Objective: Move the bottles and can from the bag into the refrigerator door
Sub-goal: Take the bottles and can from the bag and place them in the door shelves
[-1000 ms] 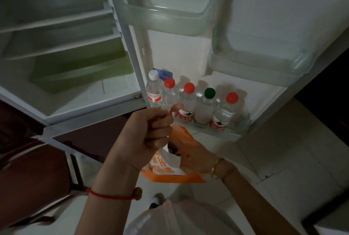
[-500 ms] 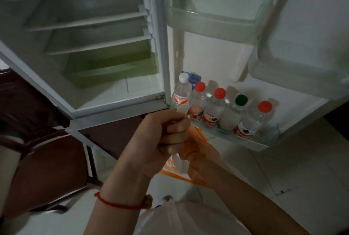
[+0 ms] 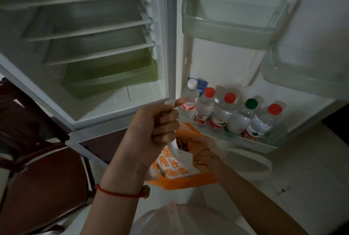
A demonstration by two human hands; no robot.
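Note:
An orange and white bag (image 3: 175, 166) hangs in front of the open fridge, held up by its white handle in my left hand (image 3: 151, 130), which is a closed fist. My right hand (image 3: 204, 153) is down inside the bag's mouth; what it touches is hidden. The lowest door shelf (image 3: 232, 138) holds several water bottles in a row: a white-capped bottle (image 3: 189, 100), two red-capped bottles (image 3: 204, 106), a green-capped bottle (image 3: 240, 119) and another red-capped bottle (image 3: 261, 123). A blue carton (image 3: 203, 84) stands behind the white-capped one. No can is visible.
The fridge cabinet (image 3: 85, 36) stands open with bare shelves and a green drawer (image 3: 111, 79). Two more door shelves (image 3: 226, 30) sit higher up. A dark wooden chair (image 3: 41, 174) is at the left. A white round object (image 3: 249, 161) lies on the tiled floor below the door.
The view has shifted so the fridge sits further right and looms larger. My right hand has gone deeper into the bag, while my left hand still holds the handle up.

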